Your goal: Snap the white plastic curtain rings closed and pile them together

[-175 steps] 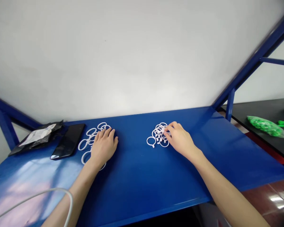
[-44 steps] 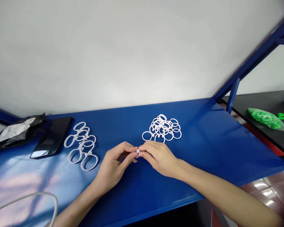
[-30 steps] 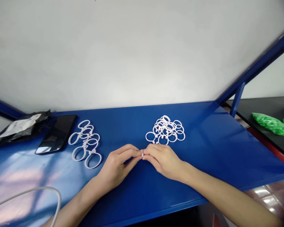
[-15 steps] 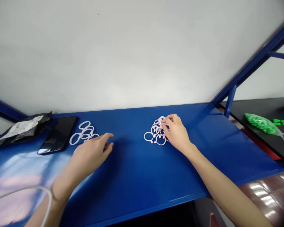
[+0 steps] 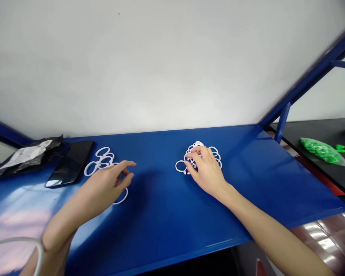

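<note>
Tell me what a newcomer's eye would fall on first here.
Probably the white ring pile on the blue table, partly covered by the person's right grip. Next, the clear bag of bright green pieces on the dark surface at far right. A second group of white rings lies at left, partly hidden behind the left grip.

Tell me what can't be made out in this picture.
In the head view:
Left white rings: partly hidden by the left hand.
Right white rings: partly hidden by the right hand.
Package label: print too small to read.
White cable: ends cut off by picture edges.
</note>
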{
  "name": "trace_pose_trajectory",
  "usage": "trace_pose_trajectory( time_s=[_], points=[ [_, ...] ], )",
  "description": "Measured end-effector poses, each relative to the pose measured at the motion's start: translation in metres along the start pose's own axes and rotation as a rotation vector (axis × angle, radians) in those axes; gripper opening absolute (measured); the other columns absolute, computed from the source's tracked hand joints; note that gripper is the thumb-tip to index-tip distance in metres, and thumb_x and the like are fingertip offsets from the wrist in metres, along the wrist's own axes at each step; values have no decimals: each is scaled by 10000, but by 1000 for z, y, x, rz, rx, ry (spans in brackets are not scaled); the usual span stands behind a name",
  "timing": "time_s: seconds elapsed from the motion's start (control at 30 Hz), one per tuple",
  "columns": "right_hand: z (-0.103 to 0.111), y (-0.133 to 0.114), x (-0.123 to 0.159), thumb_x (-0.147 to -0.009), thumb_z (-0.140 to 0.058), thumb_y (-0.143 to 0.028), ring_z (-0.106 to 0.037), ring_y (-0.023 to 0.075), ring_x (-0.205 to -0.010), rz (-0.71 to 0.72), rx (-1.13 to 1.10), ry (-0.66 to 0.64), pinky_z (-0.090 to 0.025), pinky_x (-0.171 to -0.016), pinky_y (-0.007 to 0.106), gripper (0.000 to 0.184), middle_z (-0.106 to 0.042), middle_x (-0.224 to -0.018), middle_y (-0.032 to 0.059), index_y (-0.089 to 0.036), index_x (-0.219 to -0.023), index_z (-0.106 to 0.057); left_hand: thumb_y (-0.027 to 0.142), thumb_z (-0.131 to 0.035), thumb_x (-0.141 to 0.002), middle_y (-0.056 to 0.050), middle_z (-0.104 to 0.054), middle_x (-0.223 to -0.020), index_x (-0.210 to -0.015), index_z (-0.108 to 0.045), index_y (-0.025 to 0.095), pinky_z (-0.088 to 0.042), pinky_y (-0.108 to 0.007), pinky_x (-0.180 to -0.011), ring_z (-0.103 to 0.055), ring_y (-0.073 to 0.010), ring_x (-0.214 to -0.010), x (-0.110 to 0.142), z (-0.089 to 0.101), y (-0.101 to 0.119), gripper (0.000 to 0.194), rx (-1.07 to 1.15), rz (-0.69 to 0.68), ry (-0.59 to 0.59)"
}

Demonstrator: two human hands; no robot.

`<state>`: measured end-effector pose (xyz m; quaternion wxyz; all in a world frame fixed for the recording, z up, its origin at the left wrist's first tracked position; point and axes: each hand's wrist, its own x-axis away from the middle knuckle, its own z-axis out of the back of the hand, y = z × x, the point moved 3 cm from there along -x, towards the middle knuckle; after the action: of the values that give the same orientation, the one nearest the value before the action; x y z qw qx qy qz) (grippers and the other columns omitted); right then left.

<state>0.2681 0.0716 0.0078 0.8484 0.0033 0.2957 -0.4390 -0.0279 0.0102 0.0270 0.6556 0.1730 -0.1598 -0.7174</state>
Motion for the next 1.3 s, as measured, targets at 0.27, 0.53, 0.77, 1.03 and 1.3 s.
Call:
trace_pose_trajectory(
  time_s=[0.27,0.53,0.77,1.03,1.3],
  points=[
    [1,-16,6,-993,-590,-239,-588,296,-1061,43,-73,-63,-565,-903,480,162,-623,-1142,135,-181,-1089,-708,376,-500,-964,-12,-781,-866,-1189,-717,279,-550,-259,-635,-727,-186,-713,-2,-25,31,327,164,-112,-180],
    [0,-25,9,-991,-597,-227,-591,287,-1049,99,-129,-89,-565,-896,482,143,-632,-1139,133,-184,-1083,-698,425,-512,-951,-59,-784,-940,-1068,-731,244,-560,-280,-652,-734,-213,-804,-5,-8,19,307,223,-39,102],
    [-2,-31,13,-1009,-584,-249,-585,279,-1048,154,-161,-103,-559,-901,459,169,-658,-1133,130,-164,-1096,-702,377,-531,-944,-68,-739,-1000,-1014,-707,237,-537,-322,-720,-704,-235,-825,-4,-32,9,236,-98,-126,-105],
    [-11,-50,21,-1018,-602,-380,-619,235,-955,239,-314,-235,-545,-865,401,229,-708,-1001,88,-175,-1075,-688,267,-499,-1019,-26,-676,-961,-1013,-712,246,-534,-242,-752,-671,-133,-797,3,-51,50,214,159,-426,-5],
    [-15,-43,20,-983,-641,-251,-609,121,-677,-25,-626,-327,-470,-654,256,95,-688,-806,-18,-204,-901,-657,244,-634,-961,-35,-695,-1030,-1126,-679,259,-584,-257,-814,-704,-145,-896,9,-58,58,172,337,-388,234]
  ],
)
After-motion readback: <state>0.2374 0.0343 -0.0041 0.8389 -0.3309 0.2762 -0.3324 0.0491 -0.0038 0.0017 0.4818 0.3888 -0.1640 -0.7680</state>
